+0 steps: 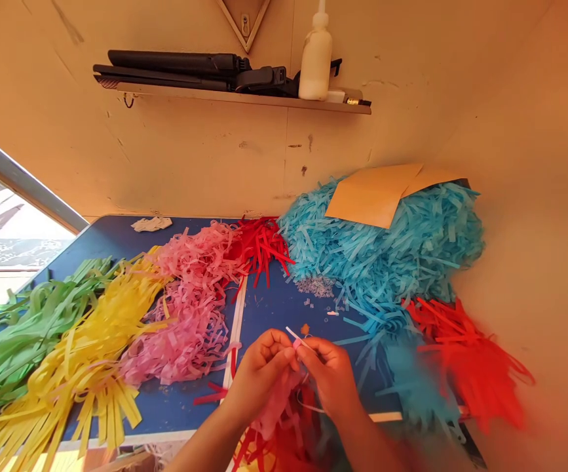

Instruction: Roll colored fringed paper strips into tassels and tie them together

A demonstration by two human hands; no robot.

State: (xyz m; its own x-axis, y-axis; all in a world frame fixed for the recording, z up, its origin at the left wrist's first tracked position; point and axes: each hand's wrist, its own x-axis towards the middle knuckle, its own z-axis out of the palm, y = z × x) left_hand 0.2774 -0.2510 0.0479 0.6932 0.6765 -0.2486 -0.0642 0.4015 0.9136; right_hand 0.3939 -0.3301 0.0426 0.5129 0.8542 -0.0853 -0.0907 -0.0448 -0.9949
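Note:
My left hand (268,367) and my right hand (331,375) meet at the front middle of the table, fingers pinched together. Between their fingertips is the twisted pink top of a tissue-paper tassel (280,403), which hangs below my hands. A thin white stick-like piece (292,333) pokes up from the pinch; I cannot tell whether it is paper or plastic. A thin pale string (308,405) loops down beside my right hand. Red tissue strips (276,446) hang under the pink ones, partly hidden by my forearms.
On the blue table (274,314) lie green fringe (62,308), yellow fringe (87,347), pink fringe (190,301) and red fringe (261,246). A blue fringe heap (386,255) bears brown card (367,193); small clear pieces (316,286) lie beside it. A shelf (244,98) holds a bottle (316,62).

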